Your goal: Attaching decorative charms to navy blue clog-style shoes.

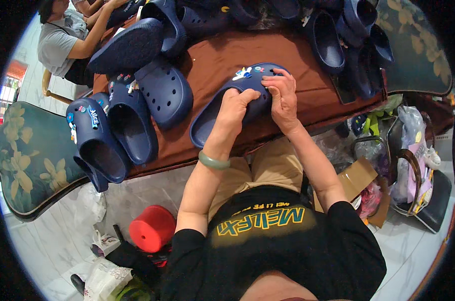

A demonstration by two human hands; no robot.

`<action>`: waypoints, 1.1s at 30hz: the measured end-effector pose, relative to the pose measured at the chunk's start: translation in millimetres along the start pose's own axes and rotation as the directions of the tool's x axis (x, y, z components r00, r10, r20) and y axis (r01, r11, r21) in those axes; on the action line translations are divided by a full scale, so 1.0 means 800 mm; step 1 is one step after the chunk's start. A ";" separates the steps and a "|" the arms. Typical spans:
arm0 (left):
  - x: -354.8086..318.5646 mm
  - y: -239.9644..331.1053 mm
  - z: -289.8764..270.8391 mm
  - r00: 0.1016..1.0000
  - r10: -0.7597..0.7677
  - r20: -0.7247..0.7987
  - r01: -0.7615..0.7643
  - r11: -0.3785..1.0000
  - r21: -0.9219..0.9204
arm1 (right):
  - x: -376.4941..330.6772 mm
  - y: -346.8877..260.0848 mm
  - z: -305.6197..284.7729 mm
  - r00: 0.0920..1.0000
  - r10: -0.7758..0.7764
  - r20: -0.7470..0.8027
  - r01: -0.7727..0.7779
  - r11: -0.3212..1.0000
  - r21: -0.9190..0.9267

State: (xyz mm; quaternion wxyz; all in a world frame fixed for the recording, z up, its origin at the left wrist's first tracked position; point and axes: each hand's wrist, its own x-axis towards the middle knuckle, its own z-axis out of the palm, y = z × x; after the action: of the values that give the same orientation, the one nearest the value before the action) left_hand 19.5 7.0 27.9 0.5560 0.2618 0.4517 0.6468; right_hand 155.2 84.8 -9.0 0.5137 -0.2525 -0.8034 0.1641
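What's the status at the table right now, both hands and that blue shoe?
Left hand inside the navy clog, grip shut. Right hand presses its charm-decorated toe. More clogs lie apart on the brown table, none blocking.

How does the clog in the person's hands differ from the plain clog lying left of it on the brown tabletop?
The held clog carries charms on its toe and is gripped by the left hand and right hand. The plain clog shows bare holes and lies untouched, toe nearer the person. Both are navy.
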 end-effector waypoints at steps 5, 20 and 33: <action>0.004 -0.004 -0.002 1.000 -0.004 0.012 0.005 0.996 -0.094 | 0.000 -0.001 0.001 1.000 0.016 -0.011 -0.016 1.000 0.027; 0.004 -0.001 -0.010 0.989 -0.010 0.150 0.032 0.988 -0.148 | 0.021 0.031 -0.032 0.893 0.417 -0.170 -0.368 0.893 0.259; 0.006 -0.003 -0.009 0.988 -0.040 0.152 0.056 0.993 -0.101 | 0.052 0.078 -0.050 0.891 0.288 0.352 -0.357 0.922 0.149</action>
State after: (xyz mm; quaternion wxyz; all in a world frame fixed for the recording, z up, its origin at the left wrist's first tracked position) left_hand 13.6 9.3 21.8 0.6169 0.2689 0.3802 0.6344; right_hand 191.9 160.2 5.9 0.3643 -0.2971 -0.8012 0.3703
